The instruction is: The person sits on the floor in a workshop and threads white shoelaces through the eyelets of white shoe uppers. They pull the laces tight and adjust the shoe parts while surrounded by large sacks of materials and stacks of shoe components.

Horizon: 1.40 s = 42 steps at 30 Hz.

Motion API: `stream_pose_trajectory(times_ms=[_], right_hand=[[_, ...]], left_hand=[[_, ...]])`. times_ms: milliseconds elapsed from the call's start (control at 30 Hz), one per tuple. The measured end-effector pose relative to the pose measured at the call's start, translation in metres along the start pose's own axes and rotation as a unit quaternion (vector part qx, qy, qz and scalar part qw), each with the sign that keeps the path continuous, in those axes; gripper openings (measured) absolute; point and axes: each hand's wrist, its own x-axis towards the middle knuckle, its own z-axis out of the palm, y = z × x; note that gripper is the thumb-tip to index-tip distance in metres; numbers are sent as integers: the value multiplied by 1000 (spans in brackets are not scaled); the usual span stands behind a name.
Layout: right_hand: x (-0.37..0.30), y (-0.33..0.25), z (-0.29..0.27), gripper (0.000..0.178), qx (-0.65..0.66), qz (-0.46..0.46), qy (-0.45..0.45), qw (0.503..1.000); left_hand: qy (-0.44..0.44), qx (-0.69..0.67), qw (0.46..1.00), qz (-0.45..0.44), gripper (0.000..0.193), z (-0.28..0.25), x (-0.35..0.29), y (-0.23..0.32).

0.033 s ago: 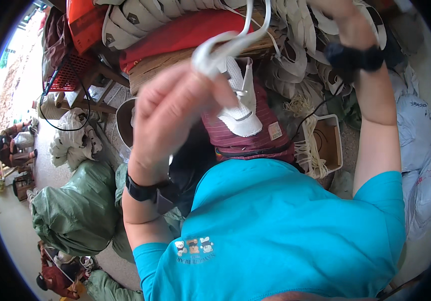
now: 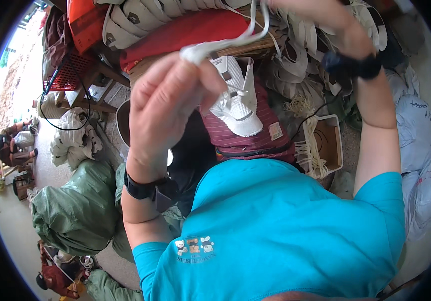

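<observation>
In front of my chest my left hand (image 2: 163, 95) is closed, its thumb and fingers pinching a white shoelace (image 2: 228, 44). From there the lace stretches to the right and up past the top edge. My right hand (image 2: 346, 30) reaches leftward near the top edge, beside the upper end of the lace; motion and the frame's edge hide its fingers. Below and between the hands, a white mesh shoe upper (image 2: 240, 118) lies on a maroon striped cloth (image 2: 275, 110) over my lap. Lace loops show at its middle, next to my left fingertips.
A row of white shoe uppers (image 2: 145, 20) lies behind a red cloth (image 2: 175, 35) on a wooden bench. More uppers (image 2: 295, 62) hang at the right. Cream laces (image 2: 313, 155) drape over a white bin (image 2: 338, 145). Green sacks (image 2: 75, 210) sit at left; two people are farther off.
My left hand has shifted slightly left, showing more of the shoe upper. The right hand has swung leftward along the top edge, and the lace between them lies flatter.
</observation>
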Motion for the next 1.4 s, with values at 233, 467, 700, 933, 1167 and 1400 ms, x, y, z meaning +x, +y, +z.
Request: stream_pose_trajectory(times_ms=[233, 467, 700, 933, 1167, 1400], right_hand=[[-99, -47, 99, 16, 193, 87, -236, 948], [-119, -50, 125, 13, 250, 163, -161, 941], [-116, -53, 126, 10, 282, 172, -147, 932], [-105, -68, 142, 10, 169, 52, -119, 977], [-103, -65, 149, 12, 138, 47, -155, 977], [-97, -66, 149, 20, 305, 195, -138, 922]], left_hand=[[107, -86, 990, 5, 36, -22, 12, -26], [174, 391, 902, -59, 24, -32, -13, -68], [162, 503, 842, -109, 17, -21, -63, -122], [195, 538, 816, -76, 15, -14, -65, -139], [285, 120, 914, -265, 14, -16, -67, -141], [287, -65, 916, -272, 13, -20, -66, -135]])
